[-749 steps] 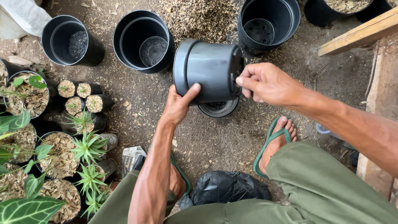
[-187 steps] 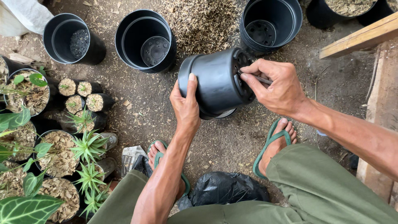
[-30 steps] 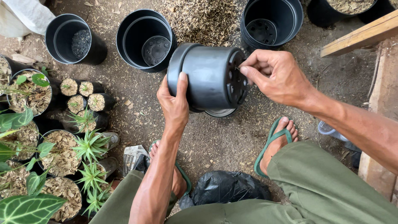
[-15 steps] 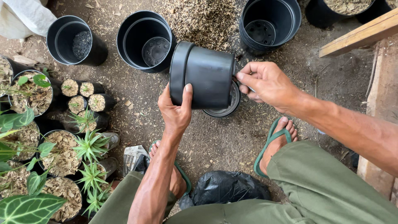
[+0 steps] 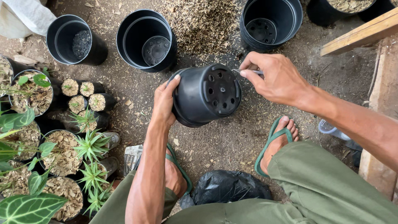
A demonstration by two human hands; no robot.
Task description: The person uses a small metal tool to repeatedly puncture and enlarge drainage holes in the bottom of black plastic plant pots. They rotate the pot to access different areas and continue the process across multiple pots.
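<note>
— black plastic pot [image 5: 206,96] lies on its side, its holed base turned up at me; why?
— i think so my right hand [image 5: 277,79], pinching a thin metal tool [image 5: 253,72], can reach the base rim. my left hand [image 5: 164,101] clamps the pot's wall.
— axis?
— roughly level, mouth away from me, pot held above the dirt between my sandalled feet.

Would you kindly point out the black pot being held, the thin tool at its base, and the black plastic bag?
black pot [image 5: 215,93], head view, on its perforated base.
thin tool [image 5: 258,72], head view, on its shaft.
black plastic bag [image 5: 228,187], head view, on its crumpled top.
</note>
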